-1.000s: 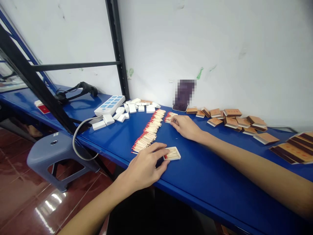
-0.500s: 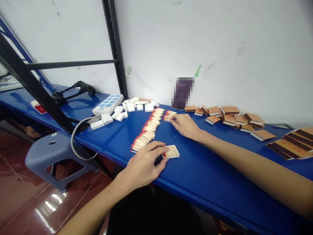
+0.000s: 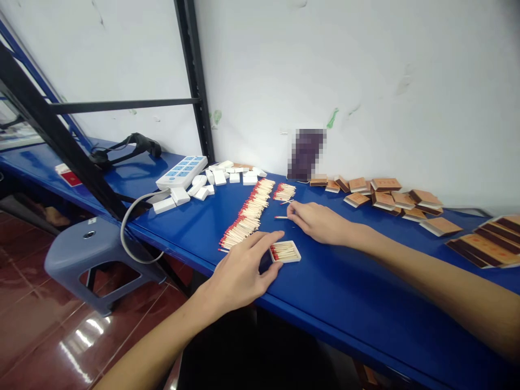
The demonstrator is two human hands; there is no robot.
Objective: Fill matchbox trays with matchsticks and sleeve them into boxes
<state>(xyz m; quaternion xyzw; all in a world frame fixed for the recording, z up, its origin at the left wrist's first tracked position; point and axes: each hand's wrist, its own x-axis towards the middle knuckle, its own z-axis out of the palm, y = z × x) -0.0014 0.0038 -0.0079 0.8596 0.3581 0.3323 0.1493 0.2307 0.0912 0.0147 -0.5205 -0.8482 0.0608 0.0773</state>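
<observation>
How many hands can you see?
2: the left hand is at the white tray; the right hand is farther back, holding a match.

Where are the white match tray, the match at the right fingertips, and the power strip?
White match tray (image 3: 298, 251), head view: right end wall.
Match (image 3: 281, 218), head view: exposed stick.
Power strip (image 3: 181, 173), head view: middle of socket face.

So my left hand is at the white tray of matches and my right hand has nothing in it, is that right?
Not quite: your right hand isn't empty. The head view shows a red-tipped match held at its fingertips. Your left hand is indeed at the white tray of matches.
</observation>
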